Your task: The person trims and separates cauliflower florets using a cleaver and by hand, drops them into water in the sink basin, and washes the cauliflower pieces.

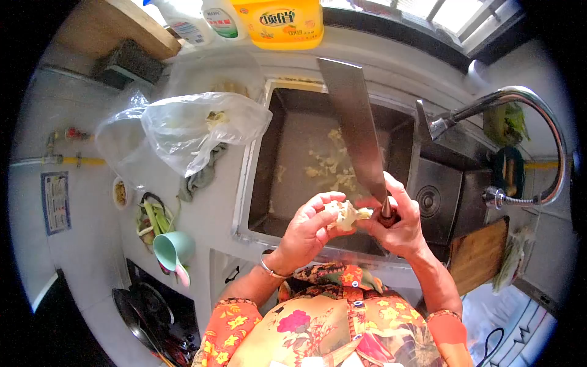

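Note:
My left hand pinches a pale cauliflower piece above the front of the sink. The handle of a broad cleaver is in my right hand. Its blade points up and away from me, over the sink. The fingers of my right hand are close to the cauliflower's stem; whether they touch it I cannot tell. Below, in the large sink basin, lie several cut cauliflower florets.
A chrome faucet arches on the right beside a smaller basin. A wooden board leans at the lower right. Plastic bags, a mint-green cup and vegetable scraps are left. Behind stands a yellow detergent jug.

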A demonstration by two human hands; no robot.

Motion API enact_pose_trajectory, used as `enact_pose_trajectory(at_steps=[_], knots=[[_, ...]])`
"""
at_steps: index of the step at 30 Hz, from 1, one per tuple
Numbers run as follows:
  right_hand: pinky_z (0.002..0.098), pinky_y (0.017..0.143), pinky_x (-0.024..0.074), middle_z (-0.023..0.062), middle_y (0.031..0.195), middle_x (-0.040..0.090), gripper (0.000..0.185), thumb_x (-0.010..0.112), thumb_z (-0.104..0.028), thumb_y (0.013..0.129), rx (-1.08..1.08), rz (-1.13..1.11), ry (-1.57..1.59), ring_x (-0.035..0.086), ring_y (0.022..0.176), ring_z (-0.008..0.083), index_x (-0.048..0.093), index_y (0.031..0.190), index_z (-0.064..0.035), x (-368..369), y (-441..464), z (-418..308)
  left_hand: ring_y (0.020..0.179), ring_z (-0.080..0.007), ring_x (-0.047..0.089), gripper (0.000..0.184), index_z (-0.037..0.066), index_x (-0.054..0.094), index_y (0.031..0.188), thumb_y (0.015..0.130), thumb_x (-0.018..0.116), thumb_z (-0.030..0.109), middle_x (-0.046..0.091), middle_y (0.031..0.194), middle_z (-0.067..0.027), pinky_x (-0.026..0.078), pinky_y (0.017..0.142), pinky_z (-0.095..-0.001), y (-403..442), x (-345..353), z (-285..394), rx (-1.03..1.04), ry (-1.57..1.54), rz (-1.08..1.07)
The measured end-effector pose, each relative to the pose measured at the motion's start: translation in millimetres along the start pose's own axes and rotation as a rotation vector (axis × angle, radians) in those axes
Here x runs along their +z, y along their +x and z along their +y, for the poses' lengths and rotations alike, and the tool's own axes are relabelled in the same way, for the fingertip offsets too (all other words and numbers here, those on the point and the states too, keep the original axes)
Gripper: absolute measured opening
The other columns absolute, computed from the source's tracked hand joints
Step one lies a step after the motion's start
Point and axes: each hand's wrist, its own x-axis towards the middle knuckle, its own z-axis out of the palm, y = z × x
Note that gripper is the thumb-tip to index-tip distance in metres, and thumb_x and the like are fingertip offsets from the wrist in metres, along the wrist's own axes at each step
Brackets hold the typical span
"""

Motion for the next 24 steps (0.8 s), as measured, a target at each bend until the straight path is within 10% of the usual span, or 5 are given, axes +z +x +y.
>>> enact_pose_trajectory(at_steps=[15, 24], knots=[[0.0224, 0.067, 0.0488, 0.0068, 0.094, 0.062, 0.08, 0.065, 0.013, 0.07, 0.115, -0.208, 0.187, 0.059, 0.08, 0.0071, 0.034, 0.14, -0.0104, 3, -26, -53, 0.093, -0.0176, 0.063, 0.025, 0.003, 0.057, 0.104, 0.094, 0.056, 0.025, 0.062, 0.105, -0.0084, 0.055, 0.077, -0.0336, -45, 24, 20, -0.054, 0.521, -0.2], [0.0211, 0.059, 0.0443, 0.0042, 0.082, 0.063, 0.075, 0.065, 0.004, 0.075, 0.337, -0.306, 0.199, 0.056, 0.07, 0.0049, 0.03, 0.14, -0.0112, 31, -24, -96, 0.069, -0.0122, 0.045, 0.036, 0.0, 0.053, 0.085, 0.094, 0.053, 0.035, 0.047, 0.068, -0.0053, 0.04, 0.06, -0.0317, -66, 30, 82, 0.015, 1.283, -0.388]])
